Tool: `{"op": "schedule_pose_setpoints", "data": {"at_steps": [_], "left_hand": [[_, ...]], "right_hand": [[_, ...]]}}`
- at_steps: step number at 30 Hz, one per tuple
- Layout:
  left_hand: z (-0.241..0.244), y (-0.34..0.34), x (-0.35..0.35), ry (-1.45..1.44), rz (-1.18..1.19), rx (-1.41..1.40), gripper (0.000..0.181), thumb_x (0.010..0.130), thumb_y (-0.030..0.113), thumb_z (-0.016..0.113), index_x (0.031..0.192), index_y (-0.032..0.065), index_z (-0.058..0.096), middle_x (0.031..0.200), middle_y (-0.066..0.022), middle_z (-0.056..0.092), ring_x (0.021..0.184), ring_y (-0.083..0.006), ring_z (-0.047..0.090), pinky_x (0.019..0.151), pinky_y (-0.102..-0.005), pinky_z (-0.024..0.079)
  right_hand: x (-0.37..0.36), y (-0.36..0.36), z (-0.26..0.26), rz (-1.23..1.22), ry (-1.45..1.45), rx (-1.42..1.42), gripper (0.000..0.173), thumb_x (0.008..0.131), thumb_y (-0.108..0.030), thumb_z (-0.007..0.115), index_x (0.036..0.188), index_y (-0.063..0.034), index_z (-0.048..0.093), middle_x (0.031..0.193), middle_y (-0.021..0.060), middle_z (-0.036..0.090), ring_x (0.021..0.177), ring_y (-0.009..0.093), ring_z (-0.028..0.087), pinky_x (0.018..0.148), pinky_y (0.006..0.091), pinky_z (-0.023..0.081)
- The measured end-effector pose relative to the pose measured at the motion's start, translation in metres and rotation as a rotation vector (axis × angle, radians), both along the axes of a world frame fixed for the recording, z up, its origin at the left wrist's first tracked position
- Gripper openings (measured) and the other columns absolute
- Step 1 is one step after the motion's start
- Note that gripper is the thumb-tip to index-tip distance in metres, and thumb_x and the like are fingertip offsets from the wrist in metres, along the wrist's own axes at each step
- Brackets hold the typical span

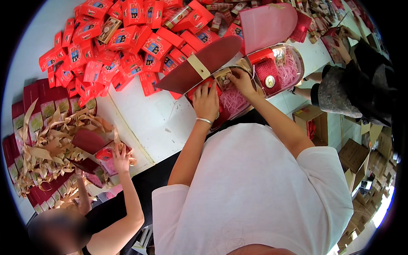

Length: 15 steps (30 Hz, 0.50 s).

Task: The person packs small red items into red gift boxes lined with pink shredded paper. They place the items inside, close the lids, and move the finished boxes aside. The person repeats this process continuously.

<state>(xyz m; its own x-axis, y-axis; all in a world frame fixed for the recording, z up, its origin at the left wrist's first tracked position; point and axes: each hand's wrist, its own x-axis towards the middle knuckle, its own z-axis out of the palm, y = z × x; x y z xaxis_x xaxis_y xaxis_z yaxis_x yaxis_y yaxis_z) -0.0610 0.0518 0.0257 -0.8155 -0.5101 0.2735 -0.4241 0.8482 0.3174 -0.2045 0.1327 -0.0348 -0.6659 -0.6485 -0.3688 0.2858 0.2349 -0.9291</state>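
Observation:
An open gift box (230, 112) lies before me, its dark red lid (178, 74) with a gold strap raised at the far side. My left hand (205, 101) lies inside its left end, fingers bent over a red carton (190, 92) that it mostly covers. With the fingers of my right hand (243, 82) I hold the edge of a small gold box (223, 78) in the same gift box. Pink paper shred (234, 100) fills the space below my hands. Touching on the right is a second open gift box (301, 68) with a red mesh pouch (265, 70) bearing an oval ornament.
Many red chocolate cartons (156, 46) are heaped behind the gift boxes. At left, a co-worker's hand (121, 159) touches a gift box beside gold ribbons (52, 143). Another person's hands (342, 43) work at far right. Cardboard boxes (310, 122) stand on the floor.

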Motion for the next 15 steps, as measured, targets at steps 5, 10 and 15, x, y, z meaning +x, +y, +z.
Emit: {"op": "schedule_pose_setpoints", "data": {"at_steps": [5, 10, 15], "left_hand": [[0.001, -0.001, 0.000, -0.013, -0.011, 0.005, 0.029, 0.075, 0.018, 0.054, 0.102, 0.0088, 0.055, 0.098, -0.0067, 0.052, 0.094, -0.0259, 0.046, 0.082, -0.0382, 0.035], [0.007, -0.010, 0.010, 0.239, 0.018, 0.210, 0.021, 0.073, 0.015, 0.057, 0.092, 0.0066, 0.055, 0.098, -0.0102, 0.051, 0.094, -0.0273, 0.045, 0.082, -0.0399, 0.034], [0.009, -0.026, 0.032, 0.677, 0.551, 0.296, 0.042, 0.073, 0.014, 0.064, 0.102, 0.0017, 0.037, 0.095, -0.0102, 0.038, 0.085, -0.0205, 0.039, 0.077, -0.0339, 0.033]], "right_hand": [[0.008, -0.003, 0.009, -0.002, 0.448, 0.074, 0.030, 0.075, -0.013, 0.060, 0.098, 0.0067, 0.053, 0.079, 0.0172, 0.060, 0.068, 0.022, 0.059, 0.059, 0.0304, 0.046], [0.004, -0.003, 0.013, 0.062, 0.489, 0.105, 0.025, 0.074, -0.013, 0.058, 0.093, 0.0040, 0.056, 0.084, 0.0212, 0.058, 0.071, 0.031, 0.058, 0.064, 0.0342, 0.045], [0.005, -0.004, 0.024, 0.080, 0.545, 0.033, 0.029, 0.072, -0.016, 0.060, 0.095, 0.0030, 0.056, 0.084, 0.0233, 0.057, 0.080, 0.033, 0.057, 0.070, 0.0360, 0.043]]}}
